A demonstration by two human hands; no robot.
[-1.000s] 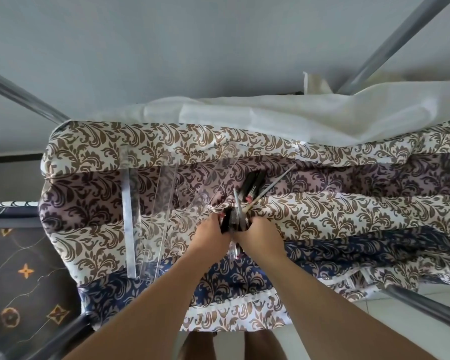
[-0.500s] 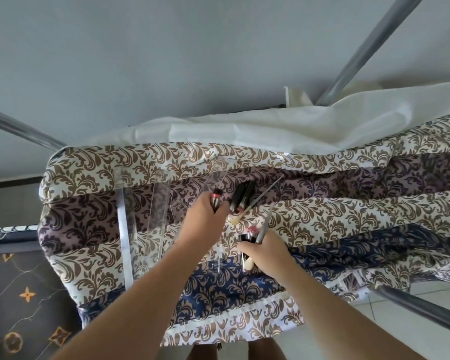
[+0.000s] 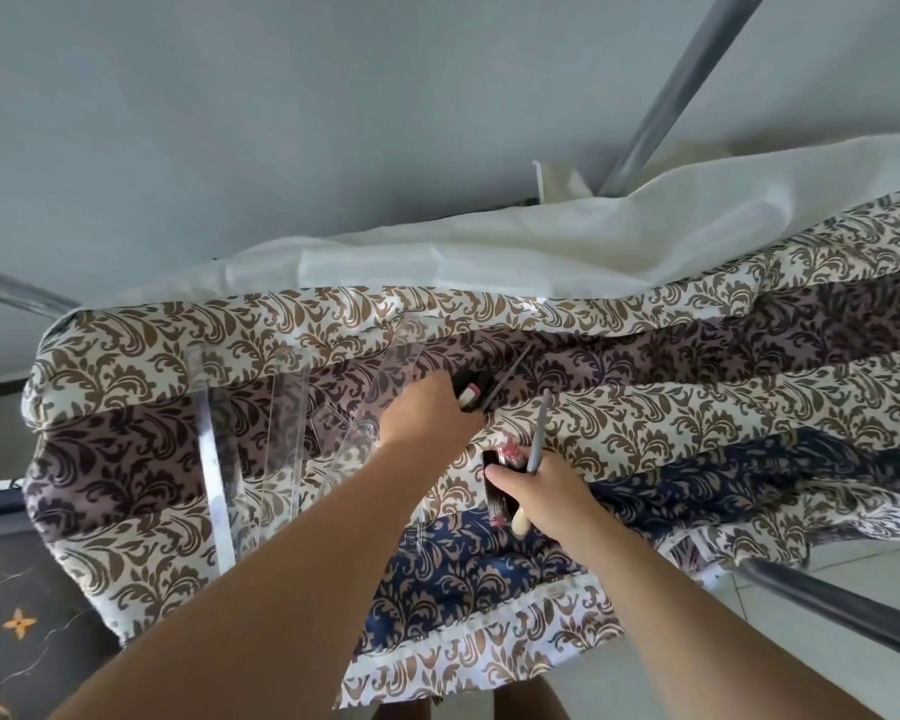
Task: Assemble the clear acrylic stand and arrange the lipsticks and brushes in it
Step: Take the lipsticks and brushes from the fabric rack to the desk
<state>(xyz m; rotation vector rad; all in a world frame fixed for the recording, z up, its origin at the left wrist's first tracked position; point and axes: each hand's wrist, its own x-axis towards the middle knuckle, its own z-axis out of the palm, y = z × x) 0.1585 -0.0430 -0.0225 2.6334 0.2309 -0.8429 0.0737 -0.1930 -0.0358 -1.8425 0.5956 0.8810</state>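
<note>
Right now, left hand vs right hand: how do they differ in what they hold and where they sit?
The left hand lies farther up the patterned cloth, beside the clear panels, its fingers at a lipstick on the cloth; whether it grips it is unclear. The right hand sits nearer the person and grips a dark lipstick together with a grey-handled brush. Both are palm down.
</note>
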